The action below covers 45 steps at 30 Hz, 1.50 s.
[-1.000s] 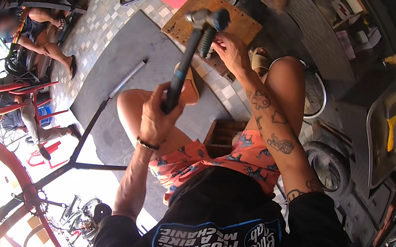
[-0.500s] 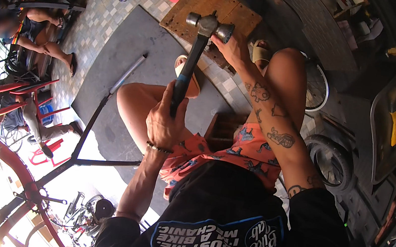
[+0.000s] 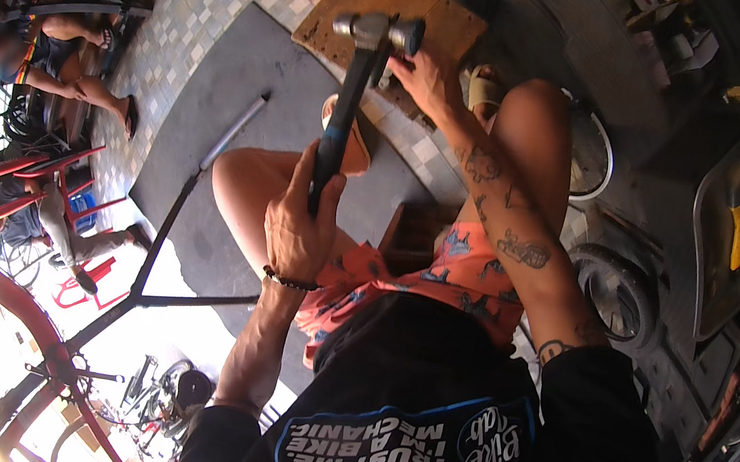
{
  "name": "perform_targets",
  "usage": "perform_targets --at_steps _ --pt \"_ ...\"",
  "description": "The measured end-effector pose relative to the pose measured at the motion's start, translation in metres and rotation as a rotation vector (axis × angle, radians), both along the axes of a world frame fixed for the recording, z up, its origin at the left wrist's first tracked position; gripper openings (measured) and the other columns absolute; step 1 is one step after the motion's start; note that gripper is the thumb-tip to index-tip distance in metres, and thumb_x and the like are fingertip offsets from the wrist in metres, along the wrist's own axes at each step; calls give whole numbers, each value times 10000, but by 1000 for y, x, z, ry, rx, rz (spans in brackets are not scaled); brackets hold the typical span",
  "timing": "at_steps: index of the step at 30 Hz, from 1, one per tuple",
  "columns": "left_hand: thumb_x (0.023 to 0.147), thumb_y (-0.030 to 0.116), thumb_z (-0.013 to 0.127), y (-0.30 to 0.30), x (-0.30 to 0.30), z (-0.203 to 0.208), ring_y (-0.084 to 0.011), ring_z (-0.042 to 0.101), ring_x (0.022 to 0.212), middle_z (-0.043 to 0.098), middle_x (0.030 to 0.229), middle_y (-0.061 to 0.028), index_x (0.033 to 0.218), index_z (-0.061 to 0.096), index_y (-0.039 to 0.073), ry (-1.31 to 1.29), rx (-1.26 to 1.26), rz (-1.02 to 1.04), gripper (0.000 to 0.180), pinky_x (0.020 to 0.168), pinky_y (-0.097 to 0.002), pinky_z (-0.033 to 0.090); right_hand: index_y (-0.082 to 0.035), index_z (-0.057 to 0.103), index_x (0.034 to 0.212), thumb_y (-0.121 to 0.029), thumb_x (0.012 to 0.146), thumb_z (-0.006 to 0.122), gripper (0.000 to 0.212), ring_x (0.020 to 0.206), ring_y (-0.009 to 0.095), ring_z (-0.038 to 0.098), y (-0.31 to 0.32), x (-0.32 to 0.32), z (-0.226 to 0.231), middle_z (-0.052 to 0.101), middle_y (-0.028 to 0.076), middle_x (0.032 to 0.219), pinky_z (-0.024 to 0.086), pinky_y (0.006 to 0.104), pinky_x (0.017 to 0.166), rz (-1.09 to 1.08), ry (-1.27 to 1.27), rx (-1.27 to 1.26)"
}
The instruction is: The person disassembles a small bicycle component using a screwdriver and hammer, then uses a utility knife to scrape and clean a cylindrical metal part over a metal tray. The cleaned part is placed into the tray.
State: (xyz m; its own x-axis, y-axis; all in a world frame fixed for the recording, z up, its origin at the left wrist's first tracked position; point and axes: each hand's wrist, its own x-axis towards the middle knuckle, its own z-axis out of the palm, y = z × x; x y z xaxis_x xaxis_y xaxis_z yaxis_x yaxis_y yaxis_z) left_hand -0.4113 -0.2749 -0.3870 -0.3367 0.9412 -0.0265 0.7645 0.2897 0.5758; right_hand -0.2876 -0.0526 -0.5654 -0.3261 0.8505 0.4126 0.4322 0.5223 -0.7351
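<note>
My left hand (image 3: 297,229) is wrapped round the dark handle of a ball-peen hammer (image 3: 338,129), with a blue mark on the grip. The hammer's metal head hangs over a worn wooden block (image 3: 449,22). My right hand (image 3: 428,84) is at the block's near side, close to the hammer's flat face. Its fingers are drawn together in a pinch, and what lies between them is hidden or too small to make out.
Left of my legs, a bike stand (image 3: 137,296) reaches over a dark mat (image 3: 210,98). A red bicycle frame (image 3: 15,301) stands at far left, near two seated people. Tyres (image 3: 610,291) and a metal tray (image 3: 711,267) with a yellow-handled tool are at right.
The hammer and my left hand have shifted slightly up and left, and the hammer head has levelled. My right hand stays by the block, its fingers still together.
</note>
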Motion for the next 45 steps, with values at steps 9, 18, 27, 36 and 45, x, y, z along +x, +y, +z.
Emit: perform_targets --at_steps 9,18,27,36,45 --pt "1005 228 679 -1 6 -7 -269 730 659 717 767 -173 1484 550 69 -12 -37 58 520 590 -393 534 -87 685 988 -217 884 790 197 854 317 696 2 -1 -1 706 77 910 561 438 740 -6 -61 -83" --pt "975 432 675 72 -32 -48 -401 754 821 754 902 -224 1410 600 50 -110 20 260 583 695 -464 561 -42 699 1043 -142 908 786 189 904 233 741 8 -4 10 746 83 969 581 347 803 73 154 -160" --pt "936 426 725 150 -50 -161 -451 707 977 751 985 -209 1288 645 137 29 -54 383 462 808 -545 560 -8 655 1071 -202 970 749 239 784 208 717 17 6 54 726 89 898 568 319 701 -66 404 -119" --pt "906 521 737 168 -4 -155 -360 703 1017 719 1057 -134 1158 734 124 172 167 47 470 867 -490 536 -25 624 1043 -210 941 748 245 865 410 697 44 9 -7 705 197 908 542 484 756 -255 -64 -264" --pt "1028 320 676 149 -71 -118 -163 712 867 754 1046 -87 1163 744 -35 -993 283 337 386 740 -310 559 -44 661 1057 -249 944 729 244 945 410 699 41 5 -49 722 199 954 537 482 824 -269 -234 -299"
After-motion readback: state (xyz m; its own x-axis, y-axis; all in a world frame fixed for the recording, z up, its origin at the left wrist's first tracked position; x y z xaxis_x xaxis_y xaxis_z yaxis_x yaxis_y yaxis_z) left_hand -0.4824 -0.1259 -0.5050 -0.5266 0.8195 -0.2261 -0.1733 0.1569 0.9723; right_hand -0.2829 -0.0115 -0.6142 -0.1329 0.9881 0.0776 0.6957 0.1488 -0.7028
